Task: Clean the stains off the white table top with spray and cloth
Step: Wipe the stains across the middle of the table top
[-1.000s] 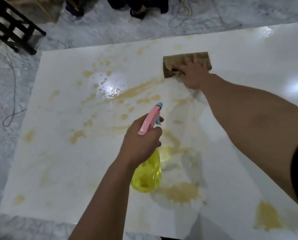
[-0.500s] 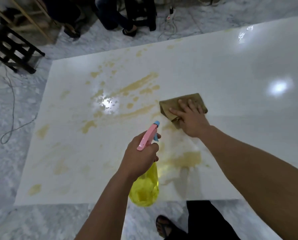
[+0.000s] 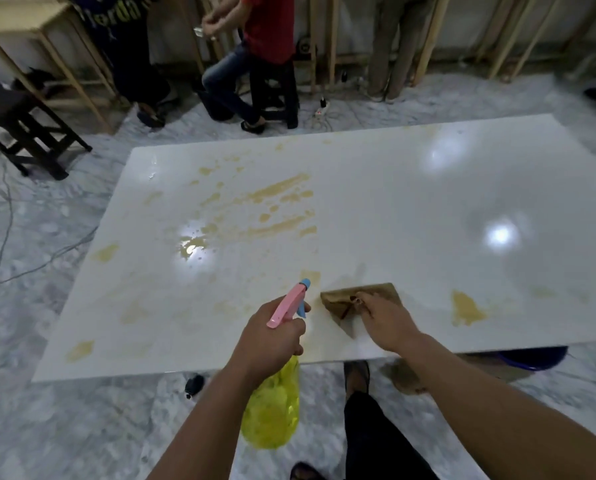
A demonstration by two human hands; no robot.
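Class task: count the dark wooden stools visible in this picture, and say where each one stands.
2. One dark stool stands on the floor beyond the table's far left corner. Another stool is behind the table's far edge, with a person in red seated on it. Others may be hidden.

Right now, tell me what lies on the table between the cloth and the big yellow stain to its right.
Head view: only bare white table top between cloth and stain.
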